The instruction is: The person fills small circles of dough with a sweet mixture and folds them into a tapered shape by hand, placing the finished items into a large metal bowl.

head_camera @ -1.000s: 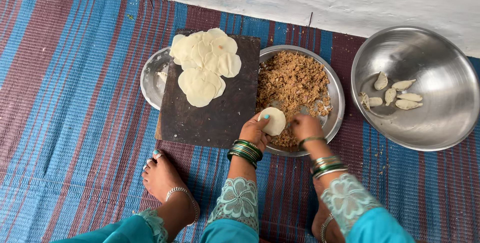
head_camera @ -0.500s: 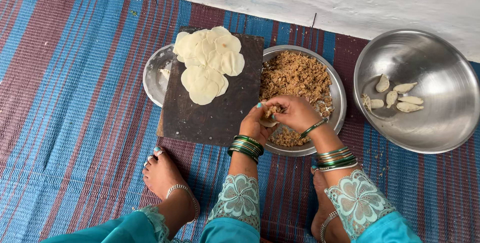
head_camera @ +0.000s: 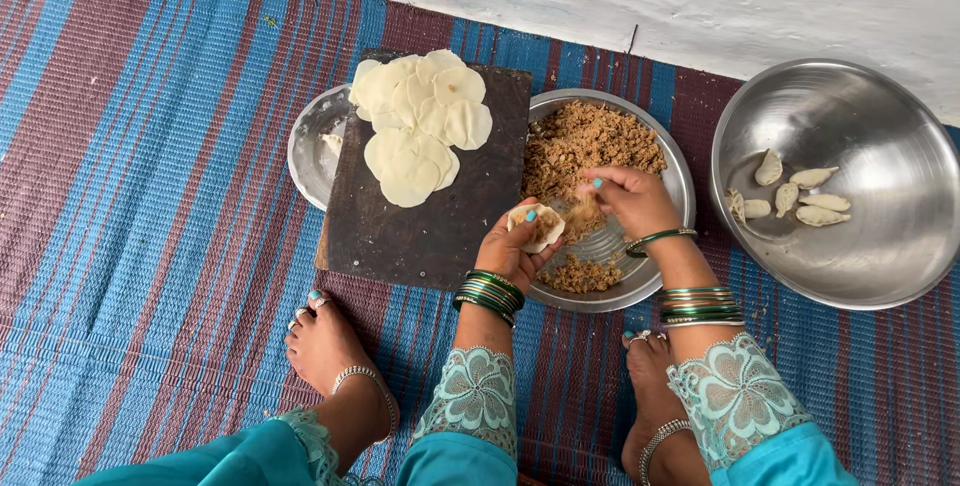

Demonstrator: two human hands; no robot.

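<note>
My left hand [head_camera: 510, 246] cups a small round dough wrapper [head_camera: 535, 224] with a bit of brown filling in it, held over the near left rim of a steel plate [head_camera: 676, 178]. That plate holds crumbly brown filling [head_camera: 585, 146]. My right hand [head_camera: 630, 201] is over the plate just right of the wrapper, fingers pinched on some filling, crumbs falling from them. Several flat dough rounds [head_camera: 420, 121] lie stacked on a dark wooden board [head_camera: 430, 226] to the left.
A large steel bowl [head_camera: 880, 256] at the right holds several folded dumplings [head_camera: 795, 194]. A smaller steel plate [head_camera: 308, 151] sticks out from under the board's left side. My bare feet [head_camera: 325, 351] rest on a striped blue and maroon mat [head_camera: 140, 196]. A white wall runs along the top.
My right hand has drawn back from the wrapper to the filling plate, pinching filling. The wrapper in my left hand now shows filling inside and is curled up.
</note>
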